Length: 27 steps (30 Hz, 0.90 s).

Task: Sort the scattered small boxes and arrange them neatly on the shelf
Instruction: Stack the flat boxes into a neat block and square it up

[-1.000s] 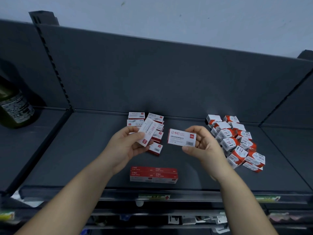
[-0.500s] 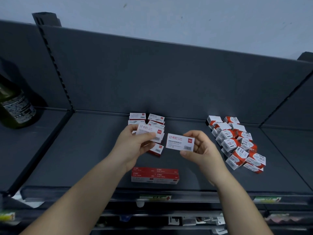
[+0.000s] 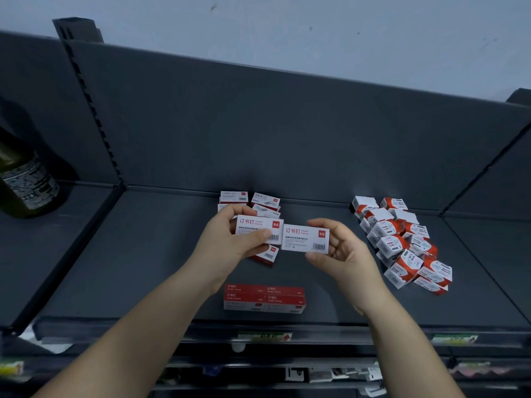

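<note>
The big dark shelf [image 3: 143, 268] holds everything. Far to the left, in the next bay, stands a dark bottle [image 3: 27, 179]. On the right side of the shelf lies a messy pile of clip boxes [image 3: 402, 242], white and red, tipped every which way and leaning on each other. Near the front edge sits a neat block [image 3: 264, 297] of red staple boxes, packed side by side and stacked. At the back, behind the hands, lie a few loose staple boxes [image 3: 264, 202], some on top of others.

The person's left hand [image 3: 227, 248] grips one white staple box, the left box [image 3: 258, 225], with the thumb across its face and the fingers behind it. The right hand [image 3: 344, 254] pinches the right box [image 3: 304, 238] near its right end, fingers on the top edge and thumb under the bottom edge. Both boxes are held up above the shelf with the labels showing. Their short ends are just beside each other, and it is hard to tell if they touch.

The boxes look like thin card, so they are likely stiff but could dent if squeezed hard. Staples are metal, so each box is probably a bit heavy for how small it is. The shiny print may be slippery. Holding the long edges seems best, because that leaves the flat faces free to sit flush against the neat block. Pressing on the end flaps might pop them open.
</note>
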Available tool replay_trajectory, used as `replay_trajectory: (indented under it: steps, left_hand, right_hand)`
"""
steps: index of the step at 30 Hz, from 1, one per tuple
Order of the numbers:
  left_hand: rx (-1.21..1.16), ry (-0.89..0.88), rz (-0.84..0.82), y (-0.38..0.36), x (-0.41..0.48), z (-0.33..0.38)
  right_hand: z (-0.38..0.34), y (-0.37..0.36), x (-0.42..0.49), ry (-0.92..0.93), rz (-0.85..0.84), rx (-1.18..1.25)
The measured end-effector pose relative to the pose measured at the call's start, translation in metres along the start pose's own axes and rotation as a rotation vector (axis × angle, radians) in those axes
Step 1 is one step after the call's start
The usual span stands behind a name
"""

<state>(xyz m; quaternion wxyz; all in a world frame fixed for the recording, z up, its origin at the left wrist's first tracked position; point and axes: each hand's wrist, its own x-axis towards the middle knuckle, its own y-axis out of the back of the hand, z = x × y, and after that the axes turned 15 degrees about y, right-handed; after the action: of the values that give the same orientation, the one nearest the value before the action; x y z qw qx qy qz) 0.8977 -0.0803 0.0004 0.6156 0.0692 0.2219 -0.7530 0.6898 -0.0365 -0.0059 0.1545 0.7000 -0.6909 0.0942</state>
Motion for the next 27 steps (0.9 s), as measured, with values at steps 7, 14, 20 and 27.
replay_trajectory:
  steps: [7, 14, 20, 27]
  left_hand:
    - [0.181, -0.068, 0.001, 0.012, 0.005, -0.005]
    - [0.531, 0.011, 0.013, 0.035, 0.022, -0.028]
    - [0.743, 0.004, 0.011, 0.051, 0.032, -0.056]
    - [0.748, 0.000, -0.112, 0.051, 0.028, -0.068]
  right_hand:
    - [0.008, -0.010, 0.003, 0.013, -0.054, -0.152]
    - [0.038, -0.015, 0.001, -0.146, -0.177, -0.399]
    - [0.056, -0.018, -0.004, -0.196, -0.295, -0.504]
    - [0.063, -0.014, -0.013, -0.268, -0.338, -0.444]
